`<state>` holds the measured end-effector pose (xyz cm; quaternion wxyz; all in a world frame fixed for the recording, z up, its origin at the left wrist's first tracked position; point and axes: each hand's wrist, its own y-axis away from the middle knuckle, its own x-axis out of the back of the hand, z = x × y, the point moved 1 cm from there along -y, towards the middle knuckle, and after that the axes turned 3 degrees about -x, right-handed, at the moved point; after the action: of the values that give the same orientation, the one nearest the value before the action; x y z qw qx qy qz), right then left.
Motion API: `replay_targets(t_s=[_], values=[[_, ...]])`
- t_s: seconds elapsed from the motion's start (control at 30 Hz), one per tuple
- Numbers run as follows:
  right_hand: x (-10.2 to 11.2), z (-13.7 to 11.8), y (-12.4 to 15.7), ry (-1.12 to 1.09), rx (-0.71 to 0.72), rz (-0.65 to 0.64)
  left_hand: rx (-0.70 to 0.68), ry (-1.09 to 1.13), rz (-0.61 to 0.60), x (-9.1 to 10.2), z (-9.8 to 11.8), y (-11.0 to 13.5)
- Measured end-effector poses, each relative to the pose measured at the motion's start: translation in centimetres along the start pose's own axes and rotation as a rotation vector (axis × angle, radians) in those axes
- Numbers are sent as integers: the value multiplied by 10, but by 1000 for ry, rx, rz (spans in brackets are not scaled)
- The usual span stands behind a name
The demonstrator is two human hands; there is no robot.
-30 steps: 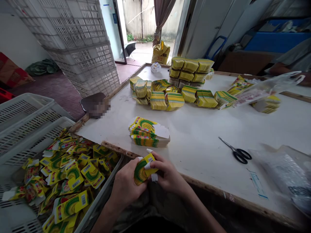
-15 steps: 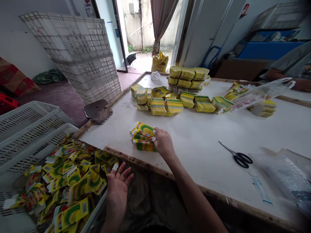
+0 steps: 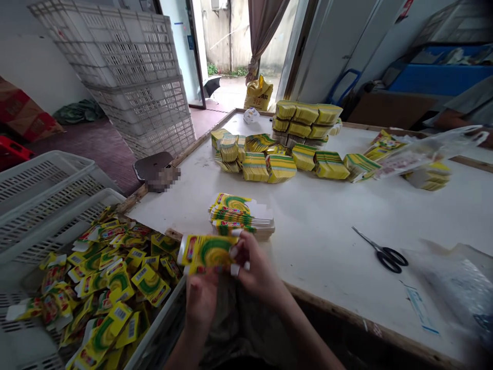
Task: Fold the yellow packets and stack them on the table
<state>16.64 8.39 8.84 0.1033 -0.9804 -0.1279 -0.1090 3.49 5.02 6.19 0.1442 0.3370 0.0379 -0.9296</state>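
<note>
A flat yellow and green printed carton [image 3: 210,252] is up over the table's front edge, slightly blurred. My right hand [image 3: 250,264] pinches its right end between thumb and fingers, with white coverings on the fingertips. Just under the carton is my left hand [image 3: 202,300], at its lower edge; the thumb shows, while the other fingers are mostly hidden behind the carton. Behind both hands a fanned stack of flat cartons [image 3: 234,213] lies on the white table [image 3: 316,221]. To the left, a white crate [image 3: 154,321] holds many folded small boxes [image 3: 108,293].
Bundled carton stacks [image 3: 269,167] stand farther back, with a higher pile [image 3: 304,121] behind. Black-handled scissors [image 3: 385,254] and clear plastic [image 3: 454,282] lie at right. A stool [image 3: 154,167] and tall stacked crates [image 3: 131,77] are at left. A person's arm [image 3: 458,115] shows at far right.
My right hand has come off the stack toward me with one carton. My left hand, open beside the crate before, has moved right to meet it. The view has shifted slightly.
</note>
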Motion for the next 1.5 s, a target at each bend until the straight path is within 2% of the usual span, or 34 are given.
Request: replay_targets(t_s=[0.03, 0.1, 0.2, 0.27, 0.37, 0.47, 0.6, 0.77, 0.9, 0.97, 1.1, 1.3, 1.4, 1.5], values=[[-9, -1, 12, -157, -43, -72, 13, 15, 10, -4, 1, 0], [-22, -3, 32, -339, -140, -120, 37, 16, 61, -9, 2, -1], [-31, -4, 46, -364, -218, -117, 27, -113, 129, -8, -2, 0], [-28, -3, 46, -368, -238, -76, 37, -226, 116, -4, -6, 2], [-16, 0, 41, -457, -269, 14, 81, -325, 30, 3, -9, 4], [-5, 4, 38, -504, -279, 20, 87, -402, -24, 8, -5, 5], [4, 7, 39, -435, -305, 16, 80, -445, -10, 16, -2, 5], [6, 7, 40, -331, -246, -103, 138, -473, -8, 16, -4, 6], [-4, 7, 41, -20, -163, -39, 13, -396, -55, 6, -4, 8], [-9, 5, 41, 28, -135, -34, -15, -353, -44, 4, -5, 7], [-9, 6, 39, -187, -172, -52, 33, -334, -8, 7, -6, 4], [-7, 18, 38, -402, -246, 81, 97, -297, 104, 19, -13, 3], [-6, 24, 39, -556, -342, 148, 118, -309, 68, 23, -12, 6], [-7, 26, 41, -638, -391, 141, 145, -328, 3, 23, -11, 11]])
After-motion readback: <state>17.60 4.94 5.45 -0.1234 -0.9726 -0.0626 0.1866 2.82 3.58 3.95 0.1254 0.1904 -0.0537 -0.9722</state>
